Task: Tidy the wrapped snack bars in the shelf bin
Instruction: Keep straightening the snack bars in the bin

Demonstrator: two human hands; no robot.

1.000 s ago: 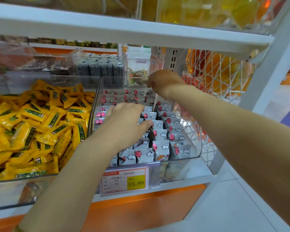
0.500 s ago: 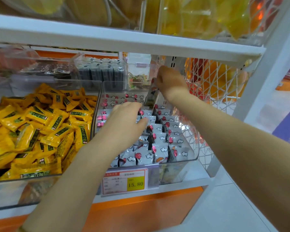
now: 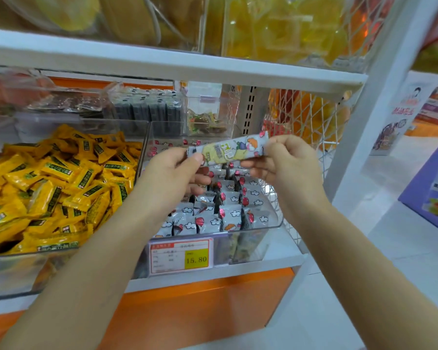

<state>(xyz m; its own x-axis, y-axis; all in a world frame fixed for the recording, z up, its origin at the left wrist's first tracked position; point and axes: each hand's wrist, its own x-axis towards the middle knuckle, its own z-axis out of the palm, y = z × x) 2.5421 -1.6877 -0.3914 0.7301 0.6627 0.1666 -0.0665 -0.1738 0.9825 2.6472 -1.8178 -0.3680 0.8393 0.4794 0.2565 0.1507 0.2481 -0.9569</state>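
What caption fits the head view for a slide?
Left hand and right hand hold one snack bar above the clear bin.

We see one wrapped snack bar [image 3: 229, 150] held crosswise, nearly level, at frame centre above the clear shelf bin [image 3: 272, 224], its pale wrapper showing a yellow panel. Below, the other bars [image 3: 228, 207] stand on edge in rows, white with clouds and red dots.

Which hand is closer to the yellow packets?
Left. The left hand sits just beside the yellow packets, pinching one end of the snack bar; the right hand holds the other end, farther away.
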